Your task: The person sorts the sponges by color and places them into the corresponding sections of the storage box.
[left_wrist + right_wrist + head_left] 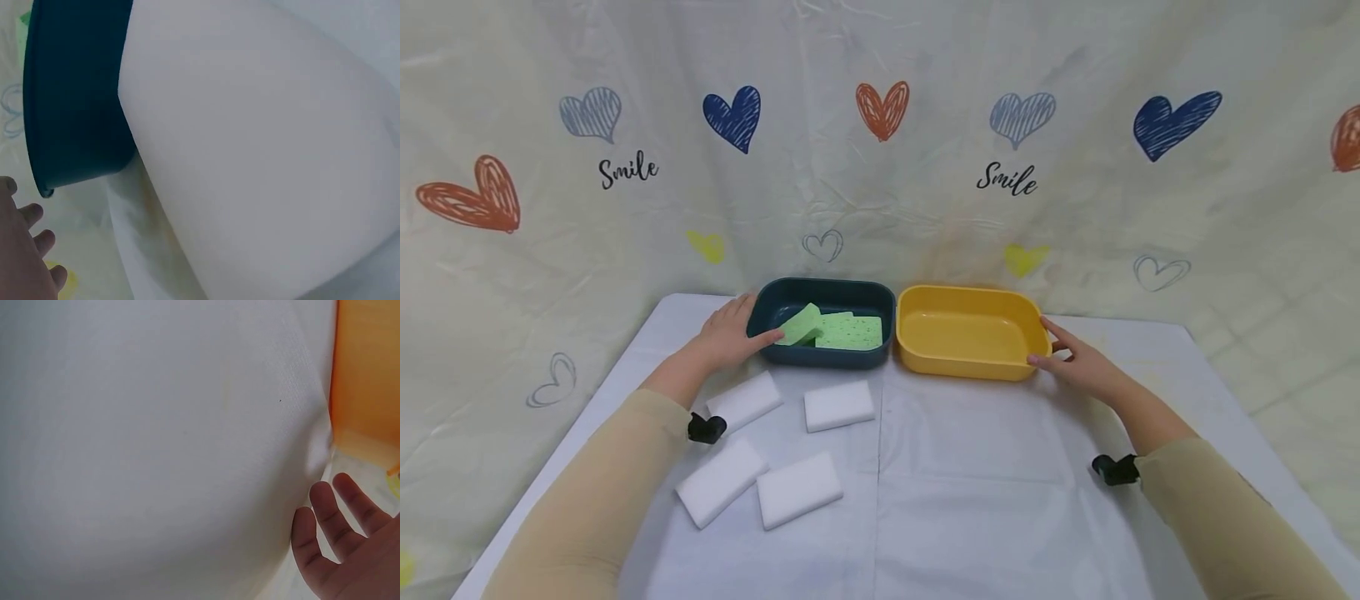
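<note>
In the head view my left hand (728, 335) is at the left end of a dark teal container (827, 357), fingers extended and thumb by its front left corner. Inside lie green sponges (857, 333), one of them tilted (801, 323) near my thumb. The left wrist view shows fingertips just beyond the teal wall (78, 106). To the right, a yellow container (966, 367) stands beside the teal one, with nothing in it. My right hand (1086, 367) rests at its right end, fingers spread, thumb at the front corner. Whether the hidden fingers touch the walls is hard to tell.
Several white sponge blocks lie on the white tablecloth in front of the teal container, among them one at the back (839, 406) and one nearer me (799, 490). A curtain (880, 192) printed with hearts hangs right behind the table.
</note>
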Tool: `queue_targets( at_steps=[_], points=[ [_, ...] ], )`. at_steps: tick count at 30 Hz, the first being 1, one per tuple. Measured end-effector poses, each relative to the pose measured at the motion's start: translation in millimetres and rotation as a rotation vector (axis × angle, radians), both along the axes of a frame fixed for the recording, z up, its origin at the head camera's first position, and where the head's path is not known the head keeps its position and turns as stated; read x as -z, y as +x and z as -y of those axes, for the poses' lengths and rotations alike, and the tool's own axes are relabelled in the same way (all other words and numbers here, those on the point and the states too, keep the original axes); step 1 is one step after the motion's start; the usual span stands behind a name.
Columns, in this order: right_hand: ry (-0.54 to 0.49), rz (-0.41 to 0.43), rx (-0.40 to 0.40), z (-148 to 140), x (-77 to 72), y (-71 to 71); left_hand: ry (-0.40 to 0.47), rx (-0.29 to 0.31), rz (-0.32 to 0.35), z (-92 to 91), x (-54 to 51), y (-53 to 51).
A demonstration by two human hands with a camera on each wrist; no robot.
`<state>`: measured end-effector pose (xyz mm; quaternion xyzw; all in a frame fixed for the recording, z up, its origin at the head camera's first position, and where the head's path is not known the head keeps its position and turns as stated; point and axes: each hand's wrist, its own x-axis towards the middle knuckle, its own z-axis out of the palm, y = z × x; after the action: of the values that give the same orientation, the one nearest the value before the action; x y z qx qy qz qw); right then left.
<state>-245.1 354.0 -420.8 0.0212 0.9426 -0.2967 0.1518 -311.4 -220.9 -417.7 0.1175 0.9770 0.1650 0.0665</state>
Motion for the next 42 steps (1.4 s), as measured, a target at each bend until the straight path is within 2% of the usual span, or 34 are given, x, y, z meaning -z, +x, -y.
queue_targets(
  at_steps=[3, 6, 9, 13, 16, 21, 26, 30, 36, 42],
  points=[
    [0.001, 0.004, 0.002, 0.1, 0.5, -0.2, 0.007, 0.035, -0.068, -2.6, -9.2, 10.7],
    [0.001, 0.004, -0.002, -0.2, 0.4, -0.2, 0.018, 0.07, -0.136, -6.7, -19.8, 27.1],
    [0.005, -0.001, -0.004, -0.4, -0.6, 0.1, 0.022, 0.128, -0.195, -11.6, -28.2, 46.4],
    [0.007, -0.007, -0.005, -0.4, -2.2, 0.7, 0.024, 0.233, -0.232, -20.1, -33.9, 70.6],
    [0.007, -0.008, -0.003, -1.1, -2.8, 0.7, 0.017, 0.307, -0.218, -28.1, -35.2, 83.8],
    [0.005, 0.002, 0.005, -1.4, -3.0, 1.5, -0.058, 0.384, -0.129, -44.2, -32.7, 98.0],
    [0.006, 0.006, 0.006, -1.7, -2.2, 1.8, -0.126, 0.417, -0.08, -58.2, -25.6, 103.0],
    [-0.001, 0.014, 0.012, -0.8, -1.0, 1.4, -0.169, 0.43, -0.059, -63.3, -16.9, 100.1],
    [-0.009, 0.014, 0.007, 0.6, 0.4, -0.5, -0.187, 0.453, -0.034, -64.1, -5.0, 96.6],
    [-0.008, -0.004, -0.011, 0.0, 0.8, -2.1, -0.213, 0.435, -0.003, -65.3, -0.3, 93.9]
  ],
)
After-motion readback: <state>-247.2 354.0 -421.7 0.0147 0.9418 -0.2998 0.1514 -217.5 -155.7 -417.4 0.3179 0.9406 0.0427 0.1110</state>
